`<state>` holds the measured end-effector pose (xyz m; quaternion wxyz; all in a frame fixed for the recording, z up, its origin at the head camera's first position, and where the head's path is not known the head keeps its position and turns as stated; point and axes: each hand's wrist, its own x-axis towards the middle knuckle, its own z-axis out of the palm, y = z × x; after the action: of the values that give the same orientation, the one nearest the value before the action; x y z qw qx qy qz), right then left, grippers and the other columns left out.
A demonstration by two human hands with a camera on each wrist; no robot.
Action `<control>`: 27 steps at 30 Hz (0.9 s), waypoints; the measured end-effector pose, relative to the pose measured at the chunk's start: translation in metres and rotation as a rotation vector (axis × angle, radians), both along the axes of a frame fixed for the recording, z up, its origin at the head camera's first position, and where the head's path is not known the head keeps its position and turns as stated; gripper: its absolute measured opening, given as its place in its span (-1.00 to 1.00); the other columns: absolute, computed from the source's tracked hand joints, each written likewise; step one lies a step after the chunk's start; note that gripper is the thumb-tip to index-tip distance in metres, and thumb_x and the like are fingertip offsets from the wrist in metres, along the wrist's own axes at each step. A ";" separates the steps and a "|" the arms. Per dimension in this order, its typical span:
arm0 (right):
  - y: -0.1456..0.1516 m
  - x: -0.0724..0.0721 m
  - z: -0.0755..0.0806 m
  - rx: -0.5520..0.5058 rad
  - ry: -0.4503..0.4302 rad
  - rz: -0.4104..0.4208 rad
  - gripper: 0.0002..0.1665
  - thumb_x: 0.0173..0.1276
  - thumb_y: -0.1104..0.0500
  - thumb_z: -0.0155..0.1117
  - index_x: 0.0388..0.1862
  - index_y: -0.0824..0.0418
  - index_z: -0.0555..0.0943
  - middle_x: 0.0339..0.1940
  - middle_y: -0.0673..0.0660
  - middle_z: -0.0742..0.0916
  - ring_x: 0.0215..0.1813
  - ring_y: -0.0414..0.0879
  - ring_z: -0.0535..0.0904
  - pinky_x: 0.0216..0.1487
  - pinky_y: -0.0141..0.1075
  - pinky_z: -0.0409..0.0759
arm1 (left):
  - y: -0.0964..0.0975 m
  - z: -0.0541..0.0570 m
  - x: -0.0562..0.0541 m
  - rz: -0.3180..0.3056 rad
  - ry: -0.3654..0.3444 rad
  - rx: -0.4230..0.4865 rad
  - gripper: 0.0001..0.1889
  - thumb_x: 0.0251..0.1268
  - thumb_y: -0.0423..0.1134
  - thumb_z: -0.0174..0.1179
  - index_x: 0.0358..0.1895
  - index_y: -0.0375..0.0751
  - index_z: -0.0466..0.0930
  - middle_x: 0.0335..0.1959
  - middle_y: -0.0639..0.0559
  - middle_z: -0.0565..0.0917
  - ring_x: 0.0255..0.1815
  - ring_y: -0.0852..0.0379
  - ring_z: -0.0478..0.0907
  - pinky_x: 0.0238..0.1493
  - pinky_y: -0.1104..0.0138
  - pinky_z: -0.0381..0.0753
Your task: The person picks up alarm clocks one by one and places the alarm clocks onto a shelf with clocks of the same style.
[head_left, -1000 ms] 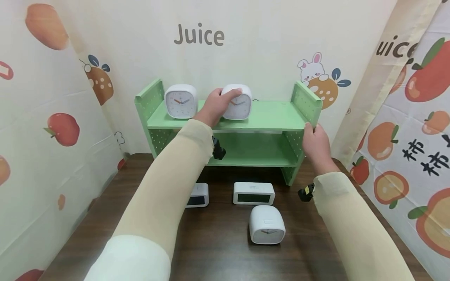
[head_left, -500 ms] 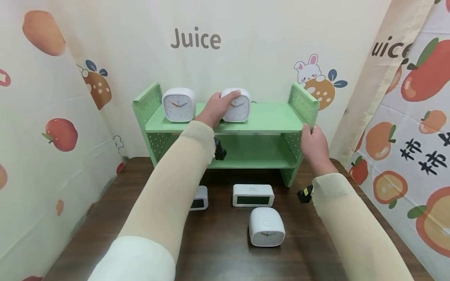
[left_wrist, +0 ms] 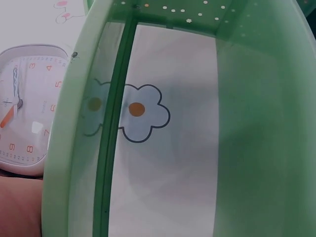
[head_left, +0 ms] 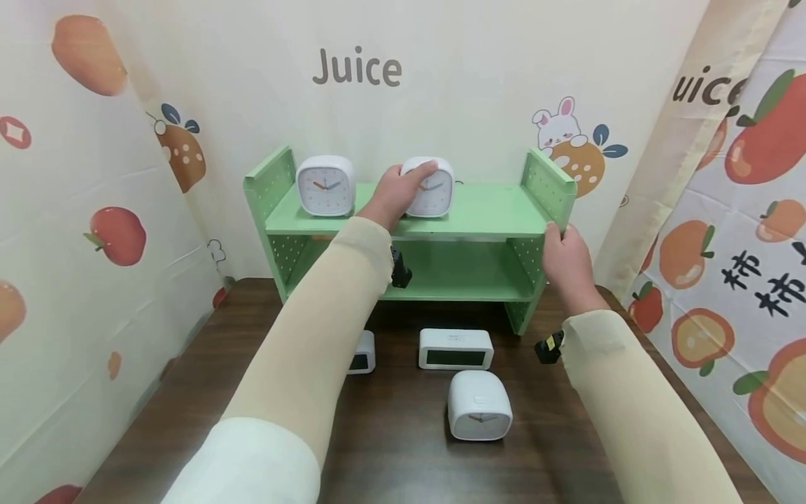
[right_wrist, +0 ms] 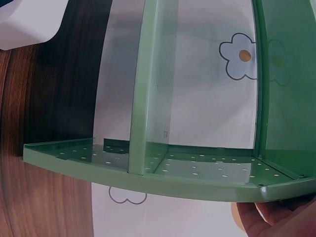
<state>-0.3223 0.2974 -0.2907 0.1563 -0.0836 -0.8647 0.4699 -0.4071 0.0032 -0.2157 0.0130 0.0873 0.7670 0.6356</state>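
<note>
A person's left hand [head_left: 393, 192] grips a white clock [head_left: 436, 196] by its left side and top, the clock upright near the middle of the top board of a green shelf [head_left: 488, 206]. The right hand [head_left: 567, 264] holds the front edge of the shelf's right side panel. A second clock [head_left: 325, 186] stands near the shelf's left end. On the wood table [head_left: 403, 462] before the shelf sit a digital clock [head_left: 456, 348], a rounded clock [head_left: 480, 406] farther out from the shelf, and a white device [head_left: 364, 352], partly hidden by a sleeve [head_left: 308, 329].
</note>
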 end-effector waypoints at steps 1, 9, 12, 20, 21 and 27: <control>0.001 0.000 0.000 0.000 0.003 0.000 -0.07 0.60 -0.36 -0.48 0.60 0.29 0.20 0.40 0.38 0.49 0.31 0.23 0.44 0.34 0.23 0.39 | 0.001 0.000 0.000 0.001 0.000 -0.003 -0.20 0.28 0.39 0.25 0.37 -0.11 0.37 0.17 0.05 0.53 0.20 0.09 0.44 0.32 0.20 0.37; 0.002 0.000 0.001 -0.001 0.023 0.006 -0.07 0.60 -0.36 -0.48 0.59 0.29 0.21 0.38 0.38 0.50 0.30 0.23 0.45 0.34 0.23 0.40 | 0.001 0.003 0.001 0.006 -0.002 -0.019 -0.09 0.27 0.42 0.24 0.51 -0.08 0.26 0.24 0.07 0.50 0.23 0.10 0.43 0.35 0.19 0.37; 0.002 0.000 0.000 -0.004 0.015 0.015 -0.07 0.60 -0.36 -0.48 0.59 0.28 0.20 0.38 0.37 0.50 0.30 0.22 0.46 0.33 0.22 0.41 | 0.000 0.000 0.001 0.004 0.003 -0.022 -0.06 0.27 0.42 0.24 0.55 -0.06 0.20 0.27 0.08 0.47 0.24 0.11 0.42 0.35 0.19 0.37; 0.001 0.001 -0.002 0.002 0.009 0.003 -0.08 0.61 -0.36 -0.49 0.59 0.27 0.21 0.37 0.37 0.51 0.30 0.23 0.46 0.33 0.23 0.41 | -0.003 0.001 0.007 0.015 0.069 -0.085 0.06 0.32 0.43 0.16 0.68 -0.02 -0.10 0.55 0.05 0.23 0.45 0.14 0.25 0.46 0.22 0.25; 0.001 0.002 -0.002 0.000 0.009 0.003 -0.08 0.61 -0.36 -0.49 0.59 0.27 0.21 0.37 0.37 0.51 0.30 0.23 0.46 0.33 0.22 0.41 | -0.003 0.003 0.009 0.019 0.077 -0.090 0.06 0.33 0.43 0.15 0.69 -0.02 -0.14 0.59 0.07 0.17 0.49 0.16 0.21 0.49 0.23 0.21; 0.000 0.002 0.000 0.000 0.004 0.002 -0.08 0.61 -0.35 -0.48 0.59 0.28 0.20 0.39 0.38 0.50 0.32 0.22 0.44 0.35 0.22 0.39 | -0.016 0.020 0.027 -0.003 0.158 -0.145 0.00 0.36 0.37 0.16 0.69 0.05 -0.10 0.65 0.17 0.09 0.61 0.23 0.04 0.53 0.27 0.09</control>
<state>-0.3206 0.2975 -0.2902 0.1577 -0.0817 -0.8644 0.4704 -0.3802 -0.0128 -0.1961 -0.0403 0.1372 0.8095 0.5695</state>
